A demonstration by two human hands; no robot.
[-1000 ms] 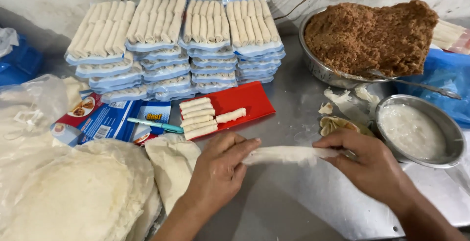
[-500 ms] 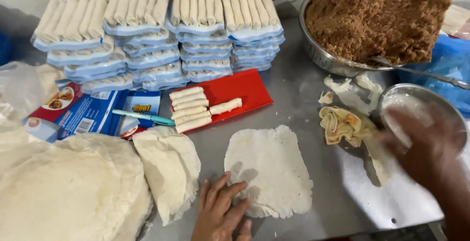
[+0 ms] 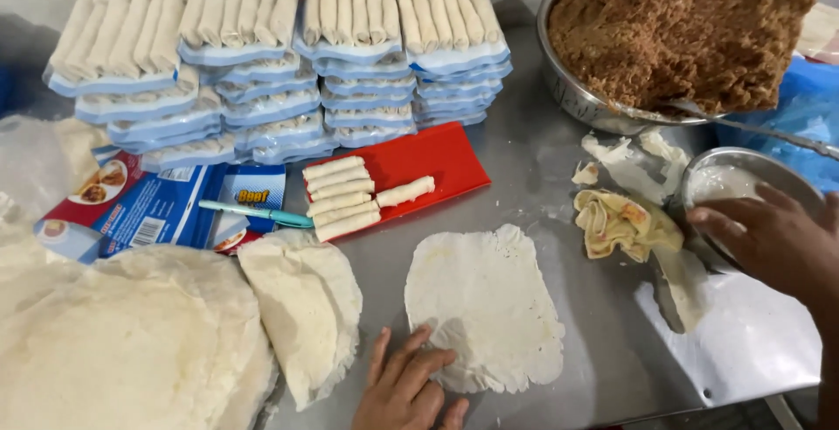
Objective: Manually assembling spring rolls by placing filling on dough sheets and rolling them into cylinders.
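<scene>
A fresh wrapper sheet (image 3: 486,308) lies flat on the steel bench (image 3: 603,369), near centre, so the step looks like readying it for filling. The left hand (image 3: 409,388) presses its near-left edge, fingers spread flat and gripping nothing. The right hand (image 3: 769,236) dips loosely curled fingers at the small bowl of white paste (image 3: 725,187), holding nothing visible. The filling bowl (image 3: 677,37) stands far right, beyond wrapper scraps (image 3: 625,220); the red tray of rolls (image 3: 384,187) and stacked packs (image 3: 288,54) lie far left.
</scene>
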